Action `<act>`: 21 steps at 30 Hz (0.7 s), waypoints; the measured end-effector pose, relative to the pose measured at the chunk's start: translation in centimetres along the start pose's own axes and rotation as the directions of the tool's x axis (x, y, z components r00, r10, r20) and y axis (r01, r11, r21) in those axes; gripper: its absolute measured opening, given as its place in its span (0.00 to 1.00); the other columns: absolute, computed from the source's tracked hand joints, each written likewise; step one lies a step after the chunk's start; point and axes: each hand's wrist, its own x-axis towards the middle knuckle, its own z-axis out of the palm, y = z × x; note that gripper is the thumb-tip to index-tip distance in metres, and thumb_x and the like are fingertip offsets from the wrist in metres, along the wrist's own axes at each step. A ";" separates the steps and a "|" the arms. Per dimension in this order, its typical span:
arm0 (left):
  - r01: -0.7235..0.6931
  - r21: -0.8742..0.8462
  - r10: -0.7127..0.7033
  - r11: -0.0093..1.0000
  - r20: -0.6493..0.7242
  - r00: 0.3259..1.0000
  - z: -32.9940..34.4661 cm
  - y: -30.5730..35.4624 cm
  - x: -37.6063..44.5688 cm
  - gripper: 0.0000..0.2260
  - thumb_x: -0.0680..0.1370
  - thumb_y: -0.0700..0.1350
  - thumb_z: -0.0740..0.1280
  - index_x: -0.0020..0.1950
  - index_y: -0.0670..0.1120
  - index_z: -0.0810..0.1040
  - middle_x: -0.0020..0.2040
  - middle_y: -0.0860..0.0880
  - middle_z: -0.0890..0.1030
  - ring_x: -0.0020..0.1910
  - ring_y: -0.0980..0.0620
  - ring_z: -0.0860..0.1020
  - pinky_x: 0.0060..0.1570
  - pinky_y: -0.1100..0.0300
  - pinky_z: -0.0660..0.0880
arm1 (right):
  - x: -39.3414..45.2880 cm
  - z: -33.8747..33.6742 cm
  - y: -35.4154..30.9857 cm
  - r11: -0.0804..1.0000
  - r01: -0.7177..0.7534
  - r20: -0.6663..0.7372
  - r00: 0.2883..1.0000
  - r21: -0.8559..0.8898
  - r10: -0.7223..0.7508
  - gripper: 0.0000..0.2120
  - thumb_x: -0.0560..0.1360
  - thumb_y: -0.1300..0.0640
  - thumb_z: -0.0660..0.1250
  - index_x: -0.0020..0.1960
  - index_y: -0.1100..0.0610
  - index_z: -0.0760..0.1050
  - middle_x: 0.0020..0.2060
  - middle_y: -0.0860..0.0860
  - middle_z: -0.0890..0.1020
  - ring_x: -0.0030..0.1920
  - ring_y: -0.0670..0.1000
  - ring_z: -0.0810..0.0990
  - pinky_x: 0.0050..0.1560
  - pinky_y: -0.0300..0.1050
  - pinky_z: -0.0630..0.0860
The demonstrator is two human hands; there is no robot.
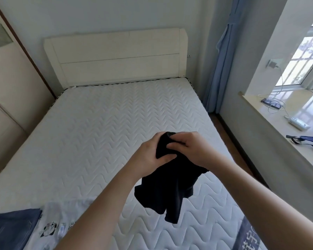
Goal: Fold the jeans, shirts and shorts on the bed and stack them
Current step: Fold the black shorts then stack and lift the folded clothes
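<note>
Both hands hold a crumpled black fabric garment [167,186] in the air above the white quilted mattress [101,134]: the left hand [148,154] grips its upper edge with curled fingers, and the right hand [190,148] pinches the same bunched top (the rest hangs loose below). Folded dark blue denim jeans [11,230] lie at the near left corner beside a white printed shirt [56,222].

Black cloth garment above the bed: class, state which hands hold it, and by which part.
Both hands, left hand and right hand, grip the black cloth garment at its bunched top edge; the rest hangs free.
</note>
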 end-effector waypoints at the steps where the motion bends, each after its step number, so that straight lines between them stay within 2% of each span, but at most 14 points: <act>1: 0.007 0.003 -0.006 1.000 -0.020 1.000 0.1 0.2 0.3 0.23 0.71 0.62 0.71 0.63 0.66 0.68 0.53 0.67 0.79 0.52 0.67 0.78 0.51 0.66 0.76 | -0.1 -0.1 0.1 1.000 0.008 -0.015 1.000 0.009 -0.007 0.08 0.77 0.49 0.68 0.45 0.54 0.80 0.37 0.48 0.81 0.40 0.45 0.78 0.42 0.38 0.73; 4: 0.025 0.022 -0.023 0.999 -0.067 0.997 0.0 0.3 0.9 0.21 0.70 0.59 0.73 0.60 0.65 0.71 0.49 0.65 0.80 0.48 0.66 0.79 0.48 0.66 0.76 | -0.3 -0.6 0.3 0.998 0.011 -0.076 0.997 0.056 -0.007 0.06 0.78 0.48 0.66 0.51 0.48 0.80 0.41 0.41 0.82 0.44 0.37 0.78 0.45 0.27 0.70; 7: 0.030 0.062 -0.022 0.998 -0.117 0.993 -0.5 -0.1 0.8 0.20 0.70 0.54 0.75 0.60 0.64 0.73 0.49 0.66 0.81 0.50 0.67 0.78 0.50 0.71 0.74 | -1.0 -1.7 1.8 0.999 -0.028 -0.044 0.999 0.035 0.029 0.07 0.76 0.44 0.65 0.54 0.39 0.77 0.47 0.36 0.82 0.49 0.35 0.78 0.49 0.28 0.72; 9: 0.026 0.037 -0.020 0.999 -0.156 0.988 -1.0 -0.6 0.4 0.20 0.70 0.52 0.76 0.59 0.63 0.75 0.50 0.67 0.81 0.51 0.68 0.78 0.49 0.75 0.72 | -1.9 -1.9 3.5 0.997 -0.080 0.069 0.994 -0.002 0.080 0.12 0.72 0.40 0.69 0.55 0.36 0.74 0.50 0.35 0.81 0.51 0.36 0.78 0.53 0.33 0.73; 11: 0.026 0.020 -0.021 0.999 -0.190 0.982 -1.2 -1.0 -0.1 0.18 0.70 0.52 0.76 0.57 0.61 0.76 0.48 0.66 0.81 0.49 0.67 0.79 0.49 0.75 0.72 | -3.2 -1.2 5.0 0.993 -0.110 0.182 0.976 -0.053 0.118 0.21 0.67 0.34 0.71 0.57 0.33 0.70 0.54 0.33 0.78 0.54 0.33 0.76 0.53 0.30 0.71; 13: 0.032 0.010 -0.029 0.999 -0.227 0.974 -1.4 -1.4 -0.6 0.16 0.70 0.51 0.77 0.54 0.63 0.77 0.46 0.66 0.81 0.47 0.67 0.80 0.47 0.76 0.71 | -4.3 0.3 6.0 0.993 -0.109 0.203 0.972 -0.055 0.118 0.28 0.64 0.30 0.71 0.61 0.32 0.68 0.55 0.31 0.76 0.56 0.33 0.74 0.52 0.28 0.70; 15: 0.039 -0.013 -0.041 0.999 -0.242 0.969 -1.5 -1.6 -1.0 0.16 0.70 0.51 0.77 0.52 0.65 0.76 0.46 0.65 0.82 0.47 0.66 0.80 0.46 0.76 0.71 | -4.8 2.0 6.8 0.994 -0.103 0.144 0.984 -0.020 0.105 0.25 0.67 0.34 0.72 0.61 0.34 0.69 0.53 0.32 0.76 0.54 0.35 0.75 0.52 0.29 0.72; 18: 0.054 -0.043 -0.061 0.998 -0.196 0.979 -2.1 -1.9 -1.7 0.15 0.70 0.50 0.77 0.51 0.63 0.77 0.46 0.62 0.82 0.47 0.64 0.80 0.47 0.75 0.71 | -4.6 3.5 7.3 0.991 -0.121 -0.018 0.992 0.051 0.122 0.12 0.73 0.46 0.73 0.53 0.40 0.74 0.45 0.35 0.80 0.48 0.35 0.77 0.48 0.29 0.72; 21: 0.074 -0.075 -0.082 0.994 -0.117 0.990 -3.2 -2.3 -2.2 0.14 0.69 0.50 0.78 0.49 0.62 0.79 0.45 0.58 0.83 0.47 0.61 0.81 0.46 0.74 0.72 | -4.2 3.7 7.2 0.976 -0.165 -0.155 0.970 0.140 0.186 0.10 0.72 0.52 0.75 0.49 0.42 0.76 0.41 0.36 0.81 0.45 0.33 0.77 0.45 0.25 0.70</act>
